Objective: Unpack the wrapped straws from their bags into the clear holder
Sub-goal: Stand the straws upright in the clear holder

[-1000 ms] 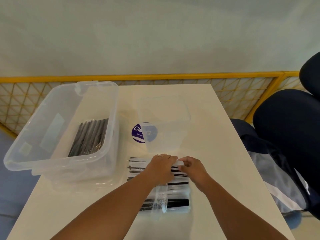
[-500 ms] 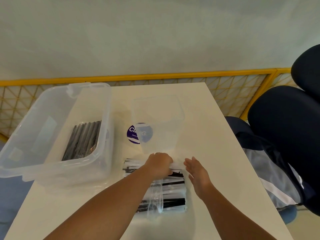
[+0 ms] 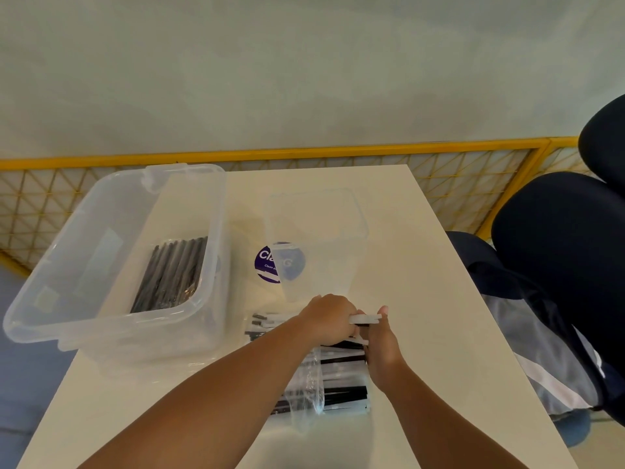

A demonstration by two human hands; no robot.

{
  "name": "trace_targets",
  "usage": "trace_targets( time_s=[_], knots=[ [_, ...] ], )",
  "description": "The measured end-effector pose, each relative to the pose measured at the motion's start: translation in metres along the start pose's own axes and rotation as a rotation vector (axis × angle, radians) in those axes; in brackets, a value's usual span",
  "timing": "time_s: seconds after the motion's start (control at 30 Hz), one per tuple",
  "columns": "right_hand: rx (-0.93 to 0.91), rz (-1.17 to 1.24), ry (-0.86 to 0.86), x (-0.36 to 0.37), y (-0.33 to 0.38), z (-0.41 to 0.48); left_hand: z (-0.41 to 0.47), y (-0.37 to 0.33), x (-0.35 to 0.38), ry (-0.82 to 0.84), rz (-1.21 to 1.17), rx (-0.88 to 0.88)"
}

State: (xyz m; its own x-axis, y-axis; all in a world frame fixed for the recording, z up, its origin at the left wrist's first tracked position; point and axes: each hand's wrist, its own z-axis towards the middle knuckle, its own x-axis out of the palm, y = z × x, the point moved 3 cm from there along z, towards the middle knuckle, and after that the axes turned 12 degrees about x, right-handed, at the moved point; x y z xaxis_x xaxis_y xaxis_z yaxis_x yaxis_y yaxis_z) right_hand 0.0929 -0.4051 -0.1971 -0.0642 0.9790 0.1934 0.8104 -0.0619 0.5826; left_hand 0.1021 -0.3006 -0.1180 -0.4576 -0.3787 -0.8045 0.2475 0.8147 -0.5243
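Head view. Your left hand (image 3: 329, 319) is curled round a small bunch of wrapped straws (image 3: 364, 320), whose white ends stick out to the right of its knuckles. Your right hand (image 3: 384, 348) is pressed up against those ends with the thumb raised just above them. Its fingers are hidden behind the left hand, so you cannot tell whether it pinches the bunch or only touches it.

The rest of the loose straws (image 3: 343, 392) lie crosswise on the table (image 3: 433, 282), under and nearer than both hands. A crumpled clear bag (image 3: 304, 397) lies over them. The clear holder (image 3: 318, 228) stands upright just beyond your hands, with no straws visible in it. A purple sticker (image 3: 264, 264) shows partly behind its left wall.

To the left sits a clear storage bin (image 3: 101, 258) with a bag of black straws (image 3: 170, 275) in it. Dark chairs (image 3: 558, 265) crowd the right edge of the table, and a yellow mesh barrier (image 3: 304, 153) runs behind it. Your left forearm covers part of the pile.

Against half a second ago, the right hand was apart from the left with its fingers straight and has now closed in on the straw ends. The left hand then rested on the pile. The bin and the holder stand as before.
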Motion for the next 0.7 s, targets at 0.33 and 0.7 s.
trace_targets(
  time_s=[0.33,0.7],
  knots=[
    [-0.107,-0.154,-0.041,0.003,0.003,-0.001,-0.001,-0.026,-0.037,-0.133,-0.351,0.077],
    [-0.171,-0.451,-0.085,0.011,0.004,-0.010,-0.035,-0.040,-0.103,-0.543,-0.778,0.201]
  ],
)
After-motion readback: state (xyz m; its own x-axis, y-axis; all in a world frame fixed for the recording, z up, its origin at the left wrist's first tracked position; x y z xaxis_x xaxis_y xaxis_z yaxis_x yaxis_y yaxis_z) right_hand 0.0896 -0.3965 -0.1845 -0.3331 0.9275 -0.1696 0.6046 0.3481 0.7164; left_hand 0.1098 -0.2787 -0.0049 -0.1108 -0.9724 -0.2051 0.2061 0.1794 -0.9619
